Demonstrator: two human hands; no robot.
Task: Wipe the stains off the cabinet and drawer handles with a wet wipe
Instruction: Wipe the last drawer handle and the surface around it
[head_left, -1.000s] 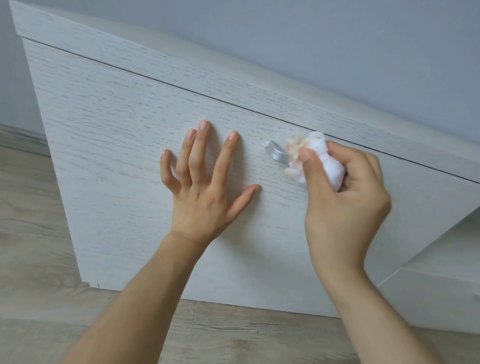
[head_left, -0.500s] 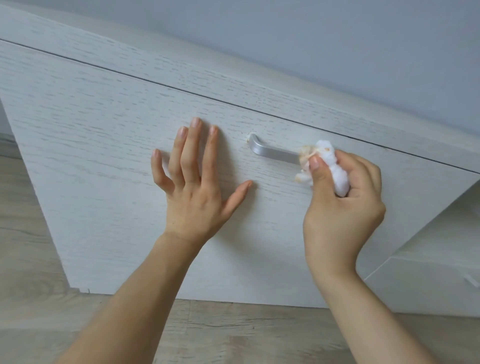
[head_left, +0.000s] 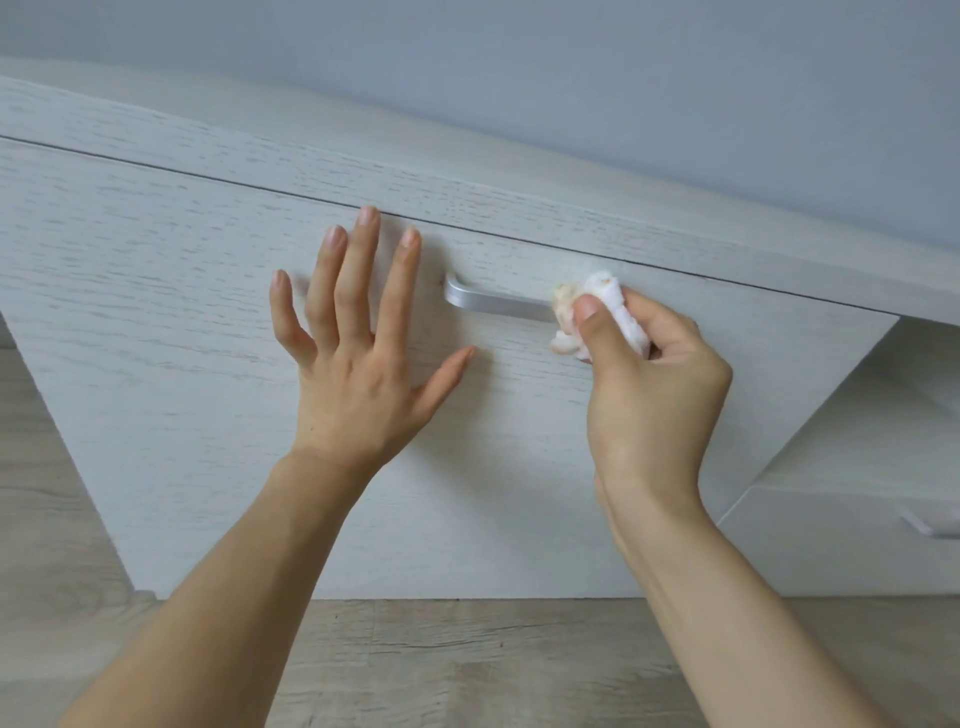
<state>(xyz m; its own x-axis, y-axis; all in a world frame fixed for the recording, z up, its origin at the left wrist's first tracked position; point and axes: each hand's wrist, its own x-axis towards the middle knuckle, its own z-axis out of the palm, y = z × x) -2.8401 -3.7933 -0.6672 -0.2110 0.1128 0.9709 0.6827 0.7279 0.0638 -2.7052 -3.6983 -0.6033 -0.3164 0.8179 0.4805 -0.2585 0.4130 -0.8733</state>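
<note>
I see the left hand (head_left: 358, 374) flat, fingers spread, on the drawer front (head_left: 156, 312) beside the handle (head_left: 493, 300). My right hand (head_left: 649, 395) pinches the balled, stained wipe (head_left: 597, 306) against the handle's right part.

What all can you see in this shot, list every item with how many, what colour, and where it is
Whitewashed wood-grain drawer front: one, pale white-grey, filling the middle.
Brushed metal bar handle: one, silver, on the drawer front, its right end covered by the wipe.
Crumpled wet wipe: one, white with orange-brown stains, pressed on the handle.
Cabinet top panel: one, pale white-grey, above the drawer.
Lower drawer handle: one, silver, far right edge.
Wooden floor: grey-beige, below.
Wall: grey-blue, behind.
Left hand: flat on the drawer front, fingers spread.
Right hand: gripping the wipe.
</note>
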